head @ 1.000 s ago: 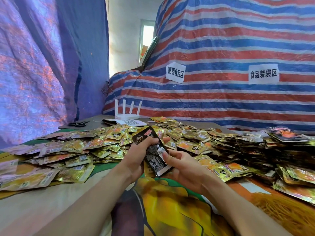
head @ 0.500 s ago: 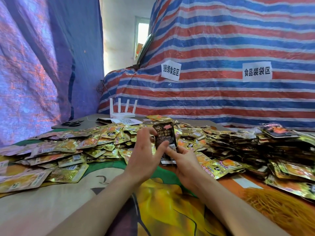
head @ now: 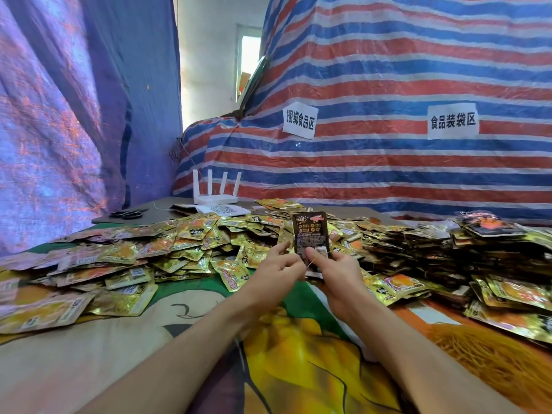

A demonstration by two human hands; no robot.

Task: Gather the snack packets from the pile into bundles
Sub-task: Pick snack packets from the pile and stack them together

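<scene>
Snack packets in gold foil lie in a loose pile across the middle of the frame, spreading to the left edge over a desk covered with a printed cloth of green, yellow and orange. At the right, darker packets sit in dense stacks.

Behind the pile, at centre left, a white router with four upright antennas stands beside a sheet printed with a QR code. Black scissors lie further left. A red, white and blue striped tarp fills the upper right and carries two white paper signs with Chinese characters. A blue tarp hangs at the upper left.

Both bare forearms reach in from the bottom edge and meet at the centre, in front of the pile. The right hand grips the lower end of a dark bundle of packets, held upright with its printed back to the camera and the thumb pressed on that face. The left hand is just beside it, index finger raised, other fingers curled and pinching a thin yellow band that runs across to the right thumb.
</scene>
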